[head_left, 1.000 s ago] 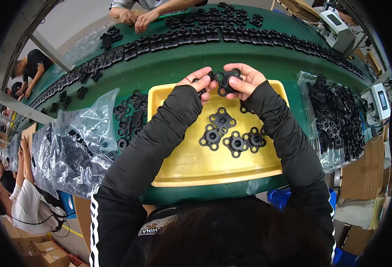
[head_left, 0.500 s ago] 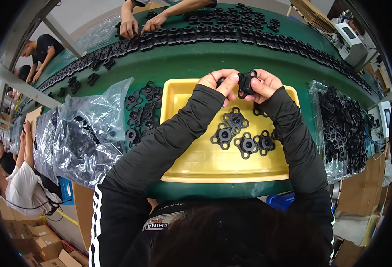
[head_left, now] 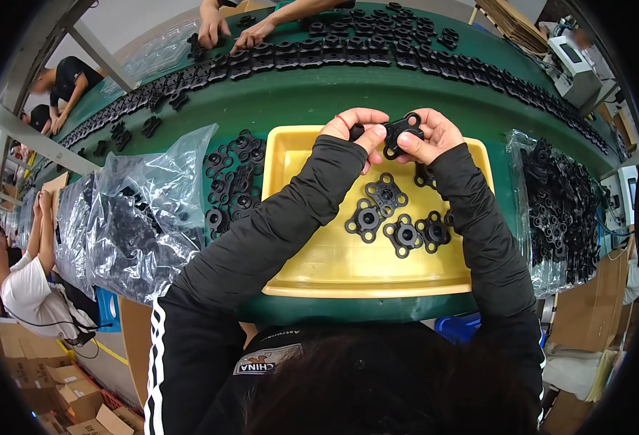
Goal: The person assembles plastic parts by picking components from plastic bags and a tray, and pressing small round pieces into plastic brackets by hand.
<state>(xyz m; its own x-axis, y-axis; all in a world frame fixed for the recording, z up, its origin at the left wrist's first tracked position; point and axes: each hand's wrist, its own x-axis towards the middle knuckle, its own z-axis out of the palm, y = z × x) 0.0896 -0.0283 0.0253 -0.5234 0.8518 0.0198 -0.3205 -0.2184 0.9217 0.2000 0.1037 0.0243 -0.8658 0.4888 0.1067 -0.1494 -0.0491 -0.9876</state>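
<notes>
Over the far part of a yellow tray (head_left: 363,290), my right hand (head_left: 430,138) is closed on a black plastic part with ring-shaped lugs (head_left: 402,136), held tilted. My left hand (head_left: 359,134) pinches beside it, thumb near the part's left edge. A small dark cylindrical piece (head_left: 356,132) sits between its fingers; whether this hand also grips the lugged part is hidden. Below my hands, several similar black parts lie in the tray, among them one with a round hub (head_left: 405,234) and a flatter one (head_left: 386,194). My right sleeve partly covers others.
Left of the tray lie loose black parts (head_left: 236,174) and a clear plastic bag of parts (head_left: 145,217). Another full bag (head_left: 559,210) lies right. Beyond runs a long row of parts (head_left: 334,54) on the green table (head_left: 290,109), with a co-worker's hands (head_left: 254,35) there.
The lugged part has turned and shifted slightly left in my fingers. The co-worker's hands across the table have moved apart. At the left, a person in white has shifted.
</notes>
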